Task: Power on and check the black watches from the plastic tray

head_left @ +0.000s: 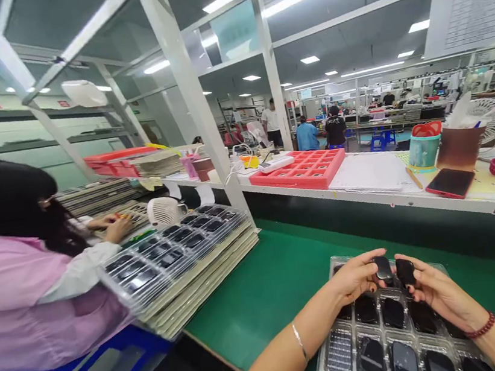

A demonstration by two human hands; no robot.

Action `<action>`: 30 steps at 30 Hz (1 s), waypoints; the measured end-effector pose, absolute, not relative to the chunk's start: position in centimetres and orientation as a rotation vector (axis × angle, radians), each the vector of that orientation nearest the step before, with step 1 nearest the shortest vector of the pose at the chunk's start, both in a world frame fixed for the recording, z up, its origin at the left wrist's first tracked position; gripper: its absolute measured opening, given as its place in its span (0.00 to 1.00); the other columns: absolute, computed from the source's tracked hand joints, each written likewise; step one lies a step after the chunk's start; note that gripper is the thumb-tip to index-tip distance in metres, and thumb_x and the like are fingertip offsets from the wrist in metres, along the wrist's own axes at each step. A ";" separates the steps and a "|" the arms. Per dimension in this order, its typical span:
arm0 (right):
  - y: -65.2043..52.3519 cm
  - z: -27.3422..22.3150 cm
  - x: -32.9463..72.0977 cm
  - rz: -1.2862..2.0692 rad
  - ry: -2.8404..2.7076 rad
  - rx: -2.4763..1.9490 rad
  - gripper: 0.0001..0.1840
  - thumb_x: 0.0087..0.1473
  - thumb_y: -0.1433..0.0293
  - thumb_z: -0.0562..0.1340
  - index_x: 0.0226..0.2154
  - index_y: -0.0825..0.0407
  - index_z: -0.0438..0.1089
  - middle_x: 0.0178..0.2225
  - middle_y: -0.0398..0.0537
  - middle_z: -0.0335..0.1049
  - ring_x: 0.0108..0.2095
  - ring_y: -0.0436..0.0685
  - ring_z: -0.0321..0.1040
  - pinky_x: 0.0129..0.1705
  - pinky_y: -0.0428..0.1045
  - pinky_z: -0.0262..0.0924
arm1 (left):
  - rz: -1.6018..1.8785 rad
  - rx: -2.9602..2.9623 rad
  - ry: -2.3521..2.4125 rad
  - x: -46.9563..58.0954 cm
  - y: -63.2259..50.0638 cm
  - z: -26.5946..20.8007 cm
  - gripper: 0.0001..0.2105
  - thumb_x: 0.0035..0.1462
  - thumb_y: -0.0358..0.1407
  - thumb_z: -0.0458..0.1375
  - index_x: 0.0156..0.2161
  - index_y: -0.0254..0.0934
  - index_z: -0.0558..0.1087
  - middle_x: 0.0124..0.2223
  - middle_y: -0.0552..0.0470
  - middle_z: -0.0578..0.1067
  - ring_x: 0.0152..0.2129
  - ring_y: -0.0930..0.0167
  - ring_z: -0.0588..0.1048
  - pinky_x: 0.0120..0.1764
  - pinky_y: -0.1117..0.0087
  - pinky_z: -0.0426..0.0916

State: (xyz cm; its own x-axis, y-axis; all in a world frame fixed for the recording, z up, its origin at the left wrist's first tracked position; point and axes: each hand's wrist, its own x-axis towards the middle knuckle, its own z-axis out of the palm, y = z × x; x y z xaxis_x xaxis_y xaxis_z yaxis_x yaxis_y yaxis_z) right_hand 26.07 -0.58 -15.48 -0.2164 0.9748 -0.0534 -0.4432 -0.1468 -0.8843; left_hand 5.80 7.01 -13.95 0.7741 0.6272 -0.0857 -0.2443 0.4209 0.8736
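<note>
My left hand (358, 274) grips a small black rounded-square piece (382, 268) between thumb and fingers, its glossy face catching light. Close beside it, my right hand (432, 284) pinches a second black piece (405, 272) of like shape. What these pieces are exactly, I cannot tell. Both hands are held over a clear plastic tray (382, 332) divided into compartments. Several dark rounded pieces (404, 362) lie in its pockets, while one compartment at the left (339, 351) shows a ribbed bottom. My forearms cover parts of the tray.
A stack of trays (205, 279) with dark pieces on top stands left on the green table (280, 260). Beyond it a co-worker in pink (25, 300) handles parts. The shelf ahead carries a red foam tray (302, 169), papers (367, 173), a phone (451, 182) and cups (422, 150).
</note>
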 end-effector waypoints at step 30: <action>-0.5 -15.7 25.1 1.325 -1.205 -0.972 0.21 0.49 0.71 0.60 0.48 0.50 0.64 0.41 0.49 0.70 0.30 0.51 0.68 0.30 0.47 0.66 | 0.700 1.386 0.644 6.0 5.7 -14.3 0.18 0.48 0.27 0.54 0.48 0.32 0.66 0.41 0.44 0.75 0.32 0.69 0.75 0.28 0.75 0.64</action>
State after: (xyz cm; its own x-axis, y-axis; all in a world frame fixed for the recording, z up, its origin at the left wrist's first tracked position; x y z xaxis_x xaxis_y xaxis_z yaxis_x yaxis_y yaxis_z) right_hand 25.10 -0.55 -15.73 -0.1203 0.9896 0.0786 -0.1715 0.0573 -0.9835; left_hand 6.03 5.73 -14.27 0.6445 0.7646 0.0002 -0.0631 0.0530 0.9966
